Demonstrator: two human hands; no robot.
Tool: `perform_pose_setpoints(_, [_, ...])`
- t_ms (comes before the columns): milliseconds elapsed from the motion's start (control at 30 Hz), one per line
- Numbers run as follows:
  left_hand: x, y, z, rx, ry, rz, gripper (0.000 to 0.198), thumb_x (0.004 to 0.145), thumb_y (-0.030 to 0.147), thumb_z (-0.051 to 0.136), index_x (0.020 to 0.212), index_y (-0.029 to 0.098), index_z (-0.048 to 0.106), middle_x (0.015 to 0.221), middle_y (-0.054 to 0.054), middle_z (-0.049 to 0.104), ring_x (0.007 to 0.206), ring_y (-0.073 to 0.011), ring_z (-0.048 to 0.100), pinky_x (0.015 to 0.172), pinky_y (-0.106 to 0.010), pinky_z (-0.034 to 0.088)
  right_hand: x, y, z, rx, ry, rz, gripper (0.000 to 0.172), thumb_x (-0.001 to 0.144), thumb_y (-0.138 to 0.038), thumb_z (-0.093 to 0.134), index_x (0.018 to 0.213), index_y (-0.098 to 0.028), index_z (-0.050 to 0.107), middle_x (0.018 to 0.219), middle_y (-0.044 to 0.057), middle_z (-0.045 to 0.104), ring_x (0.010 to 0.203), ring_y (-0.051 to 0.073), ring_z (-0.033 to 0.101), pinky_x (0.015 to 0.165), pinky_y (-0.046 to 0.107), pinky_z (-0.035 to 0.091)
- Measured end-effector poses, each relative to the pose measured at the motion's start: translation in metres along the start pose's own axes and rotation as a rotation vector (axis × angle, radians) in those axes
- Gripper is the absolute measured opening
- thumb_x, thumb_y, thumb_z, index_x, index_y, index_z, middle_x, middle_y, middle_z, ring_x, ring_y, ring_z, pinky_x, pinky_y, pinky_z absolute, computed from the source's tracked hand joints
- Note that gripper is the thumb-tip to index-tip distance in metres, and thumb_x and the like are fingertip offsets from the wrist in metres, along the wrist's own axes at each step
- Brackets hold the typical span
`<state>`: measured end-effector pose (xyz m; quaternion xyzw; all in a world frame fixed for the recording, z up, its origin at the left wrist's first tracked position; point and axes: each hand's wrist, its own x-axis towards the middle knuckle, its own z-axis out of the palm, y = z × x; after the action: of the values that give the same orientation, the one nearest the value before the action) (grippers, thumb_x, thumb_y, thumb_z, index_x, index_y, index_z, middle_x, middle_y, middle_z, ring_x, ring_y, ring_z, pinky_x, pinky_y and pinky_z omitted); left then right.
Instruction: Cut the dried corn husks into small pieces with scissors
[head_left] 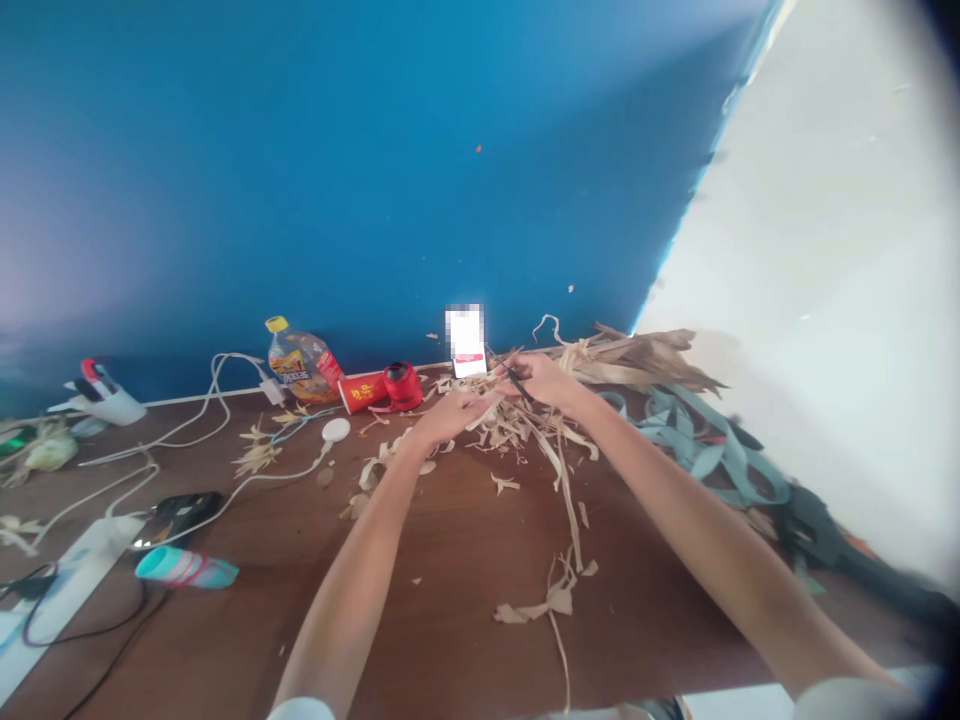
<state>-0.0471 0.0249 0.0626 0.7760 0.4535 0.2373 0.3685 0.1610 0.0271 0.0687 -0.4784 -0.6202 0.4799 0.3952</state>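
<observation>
Both my hands meet at the back of the brown table, above a heap of dry husk-like scraps (506, 432). My right hand (546, 380) is closed around a slim dark tool (519, 384), which looks like scissors, though most of it is covered. Just to its left, my left hand (451, 416) has its fingers drawn together and pointing right, close to the tool. What its fingertips hold is too small to make out. A long pale husk strip (568, 495) trails from the heap toward the table's front.
Behind my hands a lit phone (469, 345) leans on the blue wall. To the left are a red cup (361, 392), a red roll (403, 387), a bottle (304, 365) and white cables. On the right lie dry husks (645, 358) and grey-green ribbon (705, 450).
</observation>
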Motion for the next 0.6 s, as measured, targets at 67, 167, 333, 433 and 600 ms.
perform_pose_setpoints(67, [0.001,-0.003,0.000,-0.010,-0.029,-0.001,0.049,0.080,0.060,0.049,0.058,0.017,0.055,0.051,0.000,0.045,0.046,-0.0117,0.037,0.048,-0.025,0.022,-0.001,-0.003,-0.002,0.018,0.003,-0.022,0.048,0.053,-0.025,0.081,0.098,-0.013,0.066,0.066,0.001,0.065,0.059,0.013,0.058,0.057,0.024,0.046])
perform_pose_setpoints(167, [0.001,-0.004,0.001,-0.062,-0.065,-0.024,0.048,0.083,0.059,0.045,0.072,0.016,0.065,0.056,-0.003,0.055,0.047,-0.0127,0.043,0.048,-0.025,0.027,0.001,-0.001,-0.005,0.040,0.021,-0.015,0.049,0.052,-0.022,0.080,0.098,-0.012,0.066,0.063,-0.001,0.064,0.056,0.012,0.057,0.055,0.024,0.046])
perform_pose_setpoints(333, [0.005,-0.005,0.004,-0.105,0.009,-0.085,0.047,0.083,0.056,0.047,0.079,0.014,0.068,0.050,-0.001,0.053,0.045,-0.0119,0.043,0.047,-0.024,0.028,0.005,0.005,-0.010,0.047,0.057,-0.018,0.043,0.055,-0.013,0.073,0.097,-0.013,0.067,0.071,0.002,0.066,0.063,0.013,0.059,0.058,0.024,0.047])
perform_pose_setpoints(433, [0.007,-0.008,0.006,-0.156,0.055,-0.099,0.044,0.081,0.054,0.050,0.075,0.013,0.064,0.050,0.001,0.052,0.043,-0.0102,0.041,0.046,-0.023,0.027,0.003,0.004,-0.013,0.040,0.044,-0.019,0.042,0.056,-0.012,0.071,0.098,-0.015,0.067,0.077,0.003,0.068,0.066,0.014,0.060,0.059,0.024,0.048])
perform_pose_setpoints(600, [0.004,-0.005,0.006,-0.167,0.112,-0.031,0.041,0.080,0.052,0.052,0.067,0.013,0.058,0.052,0.002,0.052,0.044,-0.0077,0.038,0.047,-0.021,0.026,0.000,-0.002,-0.013,0.053,0.052,-0.002,0.044,0.057,-0.010,0.070,0.100,-0.017,0.067,0.078,0.003,0.067,0.069,0.014,0.059,0.058,0.024,0.046])
